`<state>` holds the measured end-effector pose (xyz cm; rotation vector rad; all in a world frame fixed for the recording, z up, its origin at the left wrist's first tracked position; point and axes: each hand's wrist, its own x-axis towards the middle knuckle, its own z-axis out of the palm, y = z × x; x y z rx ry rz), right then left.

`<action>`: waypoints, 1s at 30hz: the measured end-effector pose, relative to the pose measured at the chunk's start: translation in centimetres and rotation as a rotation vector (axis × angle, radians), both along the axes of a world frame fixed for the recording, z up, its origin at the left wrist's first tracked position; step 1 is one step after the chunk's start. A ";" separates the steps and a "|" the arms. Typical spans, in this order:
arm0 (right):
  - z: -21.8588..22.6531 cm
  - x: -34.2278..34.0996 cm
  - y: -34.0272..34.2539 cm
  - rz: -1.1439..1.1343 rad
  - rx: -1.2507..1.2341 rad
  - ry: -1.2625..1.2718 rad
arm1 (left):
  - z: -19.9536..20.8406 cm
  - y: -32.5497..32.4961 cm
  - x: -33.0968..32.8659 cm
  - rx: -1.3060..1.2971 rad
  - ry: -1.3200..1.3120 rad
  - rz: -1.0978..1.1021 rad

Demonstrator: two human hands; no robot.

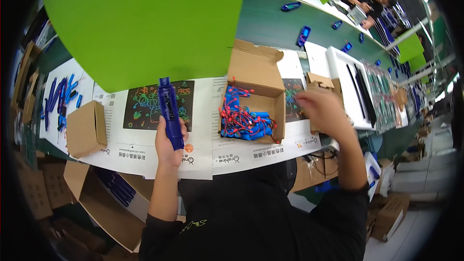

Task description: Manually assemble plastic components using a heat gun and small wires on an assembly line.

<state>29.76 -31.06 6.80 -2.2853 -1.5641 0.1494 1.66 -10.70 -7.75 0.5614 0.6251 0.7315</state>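
Note:
Upright in my left hand point(170, 147) is a long dark-blue plastic shell point(170, 116); its hollow side with black parts inside faces up. My fingers wrap round its lower end. My right hand point(321, 108) hovers at the right, between an open carton and a smaller brown carton point(320, 81). Its fingers are bent and pressed together; whatever they pinch, if anything, is too small to make out. The open cardboard box point(278, 101) in the middle holds several blue battery packs point(258, 126) with red and black leads and red connectors. Behind the shell lies a dark mat with colourful drawings point(140, 108).
A tall green panel point(145, 24) stands at the back left. On the left are a closed carton point(87, 130) and blue shells point(57, 94). A white foam tray point(340, 65) and circuit boards point(379, 92) lie right. Behind, a conveyor point(270, 24) carries blue units; a co-worker point(365, 0) sits beyond.

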 end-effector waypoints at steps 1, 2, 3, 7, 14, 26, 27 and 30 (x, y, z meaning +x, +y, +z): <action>-1.5 -0.7 2.3 0.118 -0.094 0.060 | -0.2 0.1 -0.2 0.008 0.006 0.000; -3.5 -0.7 3.8 0.229 -0.148 0.084 | -0.1 0.3 -0.1 0.013 0.010 -0.007; -5.8 -0.4 4.9 0.258 -0.296 0.030 | 0.4 0.1 0.3 0.012 0.004 0.007; -8.6 -1.0 6.6 0.339 -0.319 -0.014 | 0.0 -0.1 0.1 0.010 -0.015 -0.017; -3.6 1.6 5.5 -0.086 0.021 0.851 | 0.2 -0.2 0.2 0.024 0.045 -0.049; -1.5 -3.1 5.3 -0.046 0.146 1.161 | 1.8 -1.5 1.0 0.160 0.270 -0.090; -1.6 -4.1 6.0 -0.031 0.152 1.131 | 2.8 -2.1 1.7 0.210 0.233 -0.096; -1.3 -7.3 8.4 0.036 0.193 1.052 | 5.8 -3.6 3.1 0.255 0.082 -0.167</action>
